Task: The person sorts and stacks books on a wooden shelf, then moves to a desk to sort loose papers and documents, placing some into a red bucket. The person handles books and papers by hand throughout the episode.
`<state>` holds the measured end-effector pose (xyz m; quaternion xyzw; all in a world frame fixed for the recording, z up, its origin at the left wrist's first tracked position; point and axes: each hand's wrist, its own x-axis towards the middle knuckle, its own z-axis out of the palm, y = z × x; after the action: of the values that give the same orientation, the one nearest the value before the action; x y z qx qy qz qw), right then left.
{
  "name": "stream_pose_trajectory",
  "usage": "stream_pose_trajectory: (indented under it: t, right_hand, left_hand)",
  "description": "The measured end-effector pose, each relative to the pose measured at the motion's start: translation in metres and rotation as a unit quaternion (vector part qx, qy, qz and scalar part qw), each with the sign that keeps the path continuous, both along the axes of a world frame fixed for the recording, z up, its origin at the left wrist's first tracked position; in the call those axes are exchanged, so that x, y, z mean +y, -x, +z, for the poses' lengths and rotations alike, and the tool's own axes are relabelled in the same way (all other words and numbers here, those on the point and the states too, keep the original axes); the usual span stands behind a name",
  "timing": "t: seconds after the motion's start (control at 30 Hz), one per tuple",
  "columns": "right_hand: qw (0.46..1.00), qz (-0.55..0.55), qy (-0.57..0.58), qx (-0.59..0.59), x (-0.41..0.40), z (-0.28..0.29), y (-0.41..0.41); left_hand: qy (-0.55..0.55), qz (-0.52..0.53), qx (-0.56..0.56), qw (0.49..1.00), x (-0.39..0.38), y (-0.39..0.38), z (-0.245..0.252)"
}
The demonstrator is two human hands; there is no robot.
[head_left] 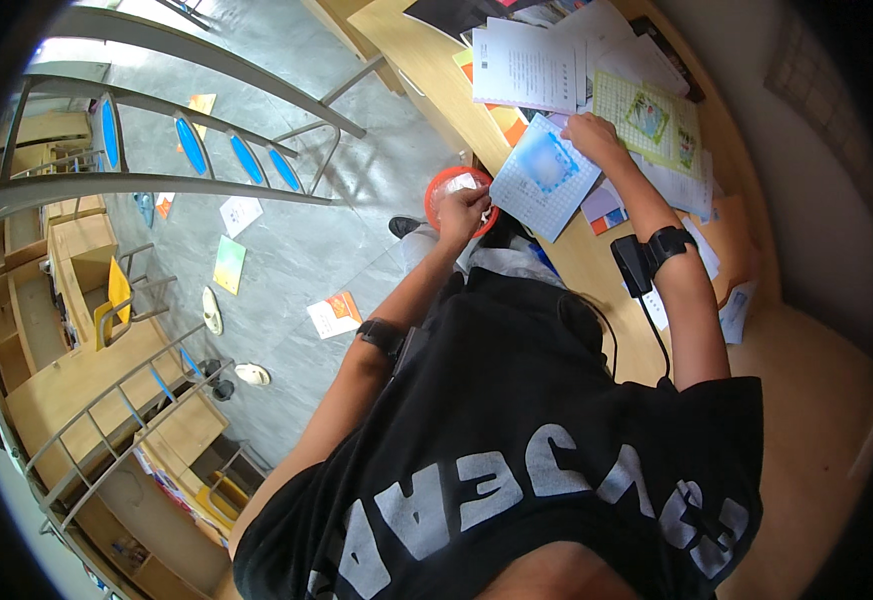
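A light-blue printed sheet or booklet (545,176) with a grid and a picture frame is tilted over the edge of the wooden desk (444,49). My left hand (464,212) pinches its left corner, above a red bin (435,196) that has white crumpled material in it. At the sheet's upper right edge, the fingers of my right hand (592,137) are closed on it. A green-bordered grid sheet (646,120) lies just beyond my right hand. White printed pages (526,64) are piled farther up the desk.
Papers and booklets, including an orange-and-white booklet (335,315) and a green one (229,265), lie on the grey floor (286,255). A bunk-bed ladder (188,142) with blue treads stands at left. Pale shoes (212,310) and a yellow chair (117,300) are farther off.
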<state>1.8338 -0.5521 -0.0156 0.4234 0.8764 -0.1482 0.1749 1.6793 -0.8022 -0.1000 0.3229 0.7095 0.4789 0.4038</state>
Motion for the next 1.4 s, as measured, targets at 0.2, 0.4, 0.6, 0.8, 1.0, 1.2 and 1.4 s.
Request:
stream_pose_trajectory:
  t: [0.2, 0.4, 0.6, 0.8, 1.0, 1.2, 1.4]
  right_hand:
    - [0.972, -0.037, -0.162, 0.168, -0.017, -0.007, -0.011]
    - [0.926, -0.059, 0.206, 0.312, -0.105, 0.002, -0.077]
    - [0.891, -0.111, 0.398, 0.189, -0.201, -0.039, -0.097]
    - [0.917, 0.008, 0.392, 0.074, -0.238, -0.095, -0.069]
    - [0.911, -0.048, 0.410, 0.024, -0.258, -0.108, -0.083]
    - [0.924, -0.094, 0.370, 0.030, -0.245, -0.055, -0.106]
    - [0.927, -0.107, 0.357, 0.037, -0.230, -0.025, -0.108]
  left_hand:
    - [0.002, -0.017, 0.018, 1.000, 0.001, 0.003, -0.007]
    - [0.033, -0.040, -0.062, 0.997, 0.007, 0.010, -0.003]
    - [0.065, -0.081, -0.095, 0.990, 0.013, 0.018, 0.008]
    - [0.078, -0.097, -0.105, 0.987, 0.019, 0.023, 0.008]
    - [0.077, -0.116, -0.127, 0.982, 0.022, 0.029, 0.009]
    - [0.073, -0.113, -0.129, 0.982, 0.026, 0.029, 0.011]
    - [0.070, -0.073, -0.156, 0.983, 0.023, 0.022, 0.011]
